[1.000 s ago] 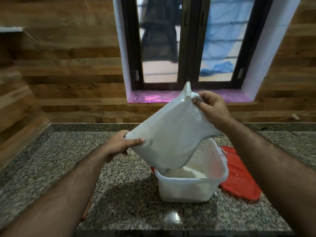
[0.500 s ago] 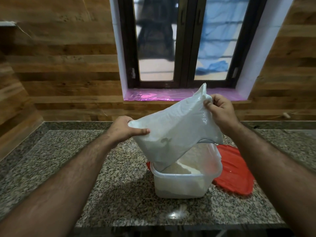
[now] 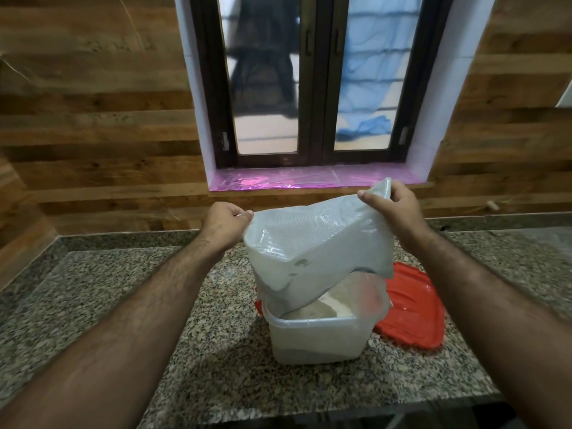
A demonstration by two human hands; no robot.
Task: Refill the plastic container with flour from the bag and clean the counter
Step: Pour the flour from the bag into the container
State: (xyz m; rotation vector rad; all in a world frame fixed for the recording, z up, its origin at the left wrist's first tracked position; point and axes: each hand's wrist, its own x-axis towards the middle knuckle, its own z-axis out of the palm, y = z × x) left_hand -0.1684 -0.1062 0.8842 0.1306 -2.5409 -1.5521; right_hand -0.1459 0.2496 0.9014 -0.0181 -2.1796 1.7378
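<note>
Both your forearms reach forward over the counter (image 3: 130, 292), raised so that your hands meet at the level of the window sill. Your left hand (image 3: 224, 222) sits at the left upper corner of the flour bag (image 3: 312, 249), wrist bent slightly down; your right hand (image 3: 391, 209) is higher, at the right upper corner.

The counter is speckled grey granite, backed by wood-plank walls. A dark-framed window (image 3: 312, 78) stands straight ahead, its sill (image 3: 278, 179) covered with shiny pink film.

Your left hand pinches the bag's edge between curled fingers and thumb. Your right hand grips the other corner, thumb in front and fingers curled behind. The bag hangs upended between them, and its lower end dips into the open plastic container (image 3: 318, 339), touching the left part of the rim. A mound of flour (image 3: 322, 308) shows inside the container. The container stands on the counter, and the red lid (image 3: 411, 314) lies flat just behind and to the right of it, partly hidden by it.
</note>
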